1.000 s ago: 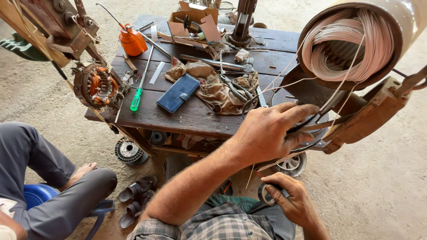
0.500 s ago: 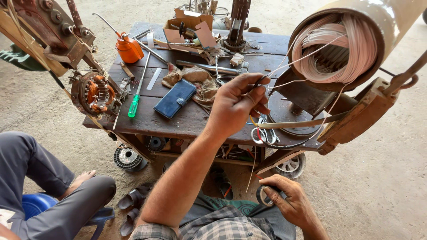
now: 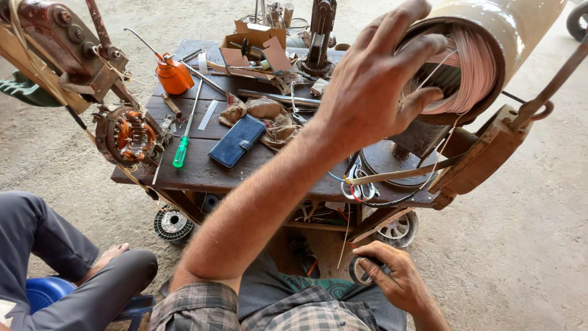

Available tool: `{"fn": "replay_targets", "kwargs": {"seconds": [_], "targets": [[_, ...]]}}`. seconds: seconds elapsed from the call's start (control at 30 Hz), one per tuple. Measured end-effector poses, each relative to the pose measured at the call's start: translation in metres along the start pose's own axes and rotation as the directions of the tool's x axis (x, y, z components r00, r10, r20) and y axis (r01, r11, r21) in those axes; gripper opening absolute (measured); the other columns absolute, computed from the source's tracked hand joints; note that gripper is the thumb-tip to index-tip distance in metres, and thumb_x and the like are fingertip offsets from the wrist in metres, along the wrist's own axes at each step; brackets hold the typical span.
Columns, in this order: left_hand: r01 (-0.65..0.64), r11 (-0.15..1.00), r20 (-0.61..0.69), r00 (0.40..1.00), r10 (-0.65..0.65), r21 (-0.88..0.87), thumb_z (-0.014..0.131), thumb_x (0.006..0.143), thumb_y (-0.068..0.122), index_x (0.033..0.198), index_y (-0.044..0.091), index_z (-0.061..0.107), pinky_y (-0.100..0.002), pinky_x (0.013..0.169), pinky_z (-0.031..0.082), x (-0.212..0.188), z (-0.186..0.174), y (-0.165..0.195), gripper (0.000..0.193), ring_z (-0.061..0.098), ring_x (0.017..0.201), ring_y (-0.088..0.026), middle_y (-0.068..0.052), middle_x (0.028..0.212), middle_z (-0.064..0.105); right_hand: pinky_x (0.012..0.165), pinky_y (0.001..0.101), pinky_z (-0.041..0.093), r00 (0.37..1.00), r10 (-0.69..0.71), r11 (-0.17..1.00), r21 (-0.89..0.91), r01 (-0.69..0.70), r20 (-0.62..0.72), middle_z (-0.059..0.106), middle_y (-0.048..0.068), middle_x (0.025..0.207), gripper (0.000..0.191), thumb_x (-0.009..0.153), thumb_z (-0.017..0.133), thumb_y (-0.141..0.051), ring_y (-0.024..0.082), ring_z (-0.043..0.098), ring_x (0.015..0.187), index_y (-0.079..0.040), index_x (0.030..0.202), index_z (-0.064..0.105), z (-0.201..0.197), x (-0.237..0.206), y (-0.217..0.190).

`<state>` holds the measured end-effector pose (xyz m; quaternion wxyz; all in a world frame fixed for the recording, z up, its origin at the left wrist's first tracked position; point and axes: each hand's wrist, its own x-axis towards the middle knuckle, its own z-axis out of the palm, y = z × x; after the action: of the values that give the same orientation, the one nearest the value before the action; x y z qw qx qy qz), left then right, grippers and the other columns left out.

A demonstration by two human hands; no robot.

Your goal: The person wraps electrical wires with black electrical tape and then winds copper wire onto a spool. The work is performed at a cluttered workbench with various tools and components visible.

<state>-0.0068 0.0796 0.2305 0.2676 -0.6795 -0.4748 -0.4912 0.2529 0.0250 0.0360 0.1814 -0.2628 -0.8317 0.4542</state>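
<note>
The person's left hand, which a second ago lay low at the near right corner of the table by the scissors, has lifted to the mouth of the cream motor housing. Its fingers are spread wide and the thumb touches the pale pink wire coil packed inside, so the contact is now on the coil and not on the tools. The right hand stays low over the lap, closed round a dark roll of tape. On the wheeled wooden table lie a blue wallet-like case near the middle and a green-handled screwdriver toward the left edge. An orange oil can stands at the far left corner, and an open brown cardboard box with raised flaps sits along the far edge, no label visible. A small copper-wound stator hangs off the left edge; beside it, another person's grey-trousered legs
</note>
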Motion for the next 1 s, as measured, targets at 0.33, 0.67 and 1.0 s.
{"fn": "replay_targets", "kwargs": {"seconds": [0.33, 0.67, 1.0], "targets": [[-0.047, 0.989, 0.108, 0.992, 0.062, -0.139, 0.078, 0.098, 0.013, 0.119, 0.013, 0.077, -0.037, 0.090, 0.064, 0.020, 0.016, -0.047, 0.021, 0.077, 0.104, -0.024, -0.006, 0.121, 0.075, 0.080, 0.0375, 0.056, 1.000, 0.007, 0.998, -0.059, -0.007, -0.001, 0.079, 0.009, 0.093, 0.022, 0.089, 0.070, -0.017, 0.023, 0.076, 0.086, -0.004, 0.105, 0.076, -0.005, -0.003, 0.016], [0.096, 0.896, 0.102, 0.993, -0.057, -0.434, 0.074, 0.105, 0.021, 0.123, 0.008, 0.071, -0.030, 0.079, 0.064, -0.004, 0.000, -0.049, 0.023, 0.078, 0.107, -0.018, -0.009, 0.120, 0.074, 0.074, 0.0357, 0.060, 0.999, 0.034, 0.999, 0.035, -0.033, -0.010, 0.079, 0.008, 0.092, 0.024, 0.088, 0.071, -0.018, 0.021, 0.077, 0.084, -0.004, 0.107, 0.076, -0.005, 0.000, 0.027], [0.538, 0.651, 0.165, 0.823, -0.544, -0.535, 0.071, 0.106, 0.021, 0.122, 0.006, 0.072, -0.025, 0.080, 0.062, -0.112, -0.045, -0.039, 0.022, 0.073, 0.097, -0.010, -0.004, 0.105, 0.076, 0.073, 0.0333, 0.059, 0.999, -0.031, 0.997, 0.068, 0.032, -0.019, 0.077, 0.009, 0.095, 0.022, 0.088, 0.070, -0.009, 0.020, 0.075, 0.084, -0.002, 0.109, 0.075, -0.004, 0.011, 0.026]]}}
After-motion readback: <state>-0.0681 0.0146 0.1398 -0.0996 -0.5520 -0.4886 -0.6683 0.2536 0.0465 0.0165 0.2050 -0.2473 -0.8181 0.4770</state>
